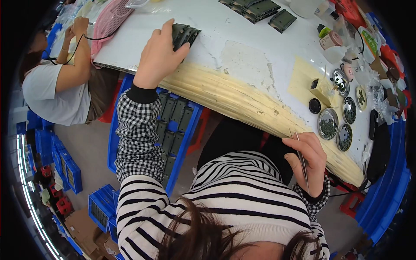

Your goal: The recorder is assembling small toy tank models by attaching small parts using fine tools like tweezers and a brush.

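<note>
My left hand (pixel 159 55) is at the far left of the white table, fingers and thumb curved around a small stack of dark green rectangular plastic pieces (pixel 187 35). The stack rests on the tabletop; part of it is hidden by my fingers. Over the near right table edge, my right hand (pixel 311 158) grips slim metal tweezers (pixel 300 156), their tips pointing up and away from me. Several similar green-brown pieces (pixel 255 8) lie in rows at the far edge, with a single piece (pixel 282 21) beside them.
Round dishes of tiny dark green parts (pixel 328 124) stand on the right, near a black round lid (pixel 314 105) and a small bottle (pixel 331 40). A blue crate (pixel 181 162) of dark pieces sits below my left arm. Another person (pixel 65 84) works at the left.
</note>
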Action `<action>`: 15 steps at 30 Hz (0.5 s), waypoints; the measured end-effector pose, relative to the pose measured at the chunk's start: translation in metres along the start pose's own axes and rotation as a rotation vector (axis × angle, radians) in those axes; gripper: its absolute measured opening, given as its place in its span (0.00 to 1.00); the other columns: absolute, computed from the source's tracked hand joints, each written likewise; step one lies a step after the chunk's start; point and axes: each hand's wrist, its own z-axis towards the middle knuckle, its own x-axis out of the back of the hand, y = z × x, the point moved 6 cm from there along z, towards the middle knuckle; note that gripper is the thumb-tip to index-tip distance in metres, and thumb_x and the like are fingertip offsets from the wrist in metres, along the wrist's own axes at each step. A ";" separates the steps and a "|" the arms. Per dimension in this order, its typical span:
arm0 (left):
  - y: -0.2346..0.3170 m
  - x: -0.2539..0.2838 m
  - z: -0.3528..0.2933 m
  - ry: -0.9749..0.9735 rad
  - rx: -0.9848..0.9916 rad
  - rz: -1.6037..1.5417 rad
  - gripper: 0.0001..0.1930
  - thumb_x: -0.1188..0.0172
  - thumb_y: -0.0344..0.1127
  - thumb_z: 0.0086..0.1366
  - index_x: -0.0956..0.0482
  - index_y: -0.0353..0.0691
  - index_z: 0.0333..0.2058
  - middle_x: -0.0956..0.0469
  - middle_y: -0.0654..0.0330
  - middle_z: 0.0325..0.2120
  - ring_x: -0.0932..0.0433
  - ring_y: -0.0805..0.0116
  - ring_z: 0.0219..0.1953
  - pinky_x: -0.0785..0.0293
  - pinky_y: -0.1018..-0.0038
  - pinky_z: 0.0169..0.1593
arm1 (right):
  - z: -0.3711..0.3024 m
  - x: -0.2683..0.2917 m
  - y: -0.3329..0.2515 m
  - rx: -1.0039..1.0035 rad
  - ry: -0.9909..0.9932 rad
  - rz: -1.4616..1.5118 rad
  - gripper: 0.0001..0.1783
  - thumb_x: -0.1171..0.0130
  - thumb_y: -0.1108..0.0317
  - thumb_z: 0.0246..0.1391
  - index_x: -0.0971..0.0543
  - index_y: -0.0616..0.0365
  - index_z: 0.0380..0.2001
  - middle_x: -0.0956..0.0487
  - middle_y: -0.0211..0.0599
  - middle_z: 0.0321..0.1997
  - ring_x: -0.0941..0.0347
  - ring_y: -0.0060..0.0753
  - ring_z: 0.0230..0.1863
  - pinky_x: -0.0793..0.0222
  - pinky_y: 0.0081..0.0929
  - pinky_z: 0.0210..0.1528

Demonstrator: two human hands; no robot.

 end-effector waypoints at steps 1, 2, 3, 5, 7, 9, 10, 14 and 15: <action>0.001 -0.005 -0.001 -0.020 0.021 0.067 0.38 0.35 0.44 0.54 0.39 0.32 0.60 0.27 0.41 0.37 0.21 0.50 0.36 0.24 0.61 0.40 | 0.000 0.001 -0.001 0.005 0.010 -0.003 0.18 0.33 0.74 0.40 0.20 0.62 0.39 0.23 0.43 0.35 0.29 0.46 0.39 0.33 0.33 0.44; 0.002 -0.004 -0.001 -0.020 0.010 0.098 0.38 0.35 0.44 0.55 0.39 0.33 0.61 0.27 0.42 0.38 0.22 0.53 0.34 0.25 0.63 0.39 | 0.000 0.001 -0.001 0.009 0.019 -0.006 0.19 0.31 0.74 0.38 0.19 0.61 0.39 0.23 0.42 0.35 0.29 0.46 0.38 0.32 0.33 0.43; 0.003 -0.002 0.000 -0.020 -0.001 0.128 0.37 0.35 0.44 0.56 0.38 0.35 0.61 0.26 0.42 0.39 0.23 0.56 0.32 0.25 0.65 0.38 | 0.000 0.001 -0.001 0.012 0.023 -0.009 0.19 0.31 0.74 0.38 0.19 0.61 0.39 0.23 0.42 0.35 0.29 0.46 0.39 0.32 0.33 0.43; 0.002 -0.002 0.001 -0.010 -0.037 0.125 0.37 0.34 0.43 0.57 0.38 0.36 0.61 0.25 0.44 0.41 0.23 0.60 0.31 0.25 0.68 0.37 | -0.001 0.001 -0.001 0.021 0.027 -0.016 0.19 0.31 0.74 0.38 0.19 0.61 0.39 0.23 0.42 0.35 0.29 0.46 0.39 0.32 0.33 0.43; -0.006 0.001 0.004 0.011 -0.088 0.062 0.37 0.33 0.41 0.56 0.38 0.36 0.61 0.25 0.46 0.41 0.22 0.63 0.33 0.25 0.69 0.38 | -0.001 0.000 -0.002 0.024 0.022 -0.011 0.19 0.31 0.74 0.37 0.19 0.61 0.39 0.23 0.42 0.35 0.29 0.46 0.39 0.32 0.34 0.43; -0.019 0.014 -0.007 -0.130 0.088 -0.254 0.37 0.33 0.38 0.56 0.38 0.37 0.62 0.25 0.50 0.42 0.23 0.66 0.37 0.26 0.72 0.41 | -0.001 -0.001 -0.004 0.034 0.016 -0.011 0.19 0.31 0.74 0.37 0.19 0.61 0.39 0.23 0.43 0.35 0.29 0.46 0.39 0.32 0.34 0.43; -0.022 0.017 -0.014 -0.205 0.170 -0.419 0.37 0.33 0.37 0.56 0.39 0.37 0.62 0.25 0.52 0.43 0.23 0.68 0.39 0.26 0.73 0.42 | -0.001 0.000 -0.005 0.033 0.017 -0.017 0.19 0.31 0.74 0.37 0.19 0.61 0.39 0.23 0.43 0.35 0.29 0.46 0.39 0.32 0.34 0.43; -0.061 0.050 -0.080 -0.204 0.240 -0.912 0.37 0.37 0.28 0.57 0.42 0.35 0.65 0.29 0.56 0.53 0.29 0.69 0.54 0.36 0.75 0.59 | -0.004 0.002 -0.002 0.002 0.024 -0.038 0.20 0.31 0.74 0.37 0.19 0.61 0.39 0.23 0.43 0.35 0.29 0.46 0.38 0.32 0.34 0.43; -0.078 0.054 -0.102 -0.200 0.307 -0.925 0.38 0.36 0.25 0.56 0.42 0.34 0.64 0.27 0.56 0.52 0.29 0.70 0.54 0.36 0.75 0.59 | -0.003 0.002 -0.003 0.003 0.019 -0.044 0.20 0.31 0.74 0.37 0.19 0.61 0.39 0.23 0.43 0.35 0.29 0.46 0.38 0.32 0.34 0.42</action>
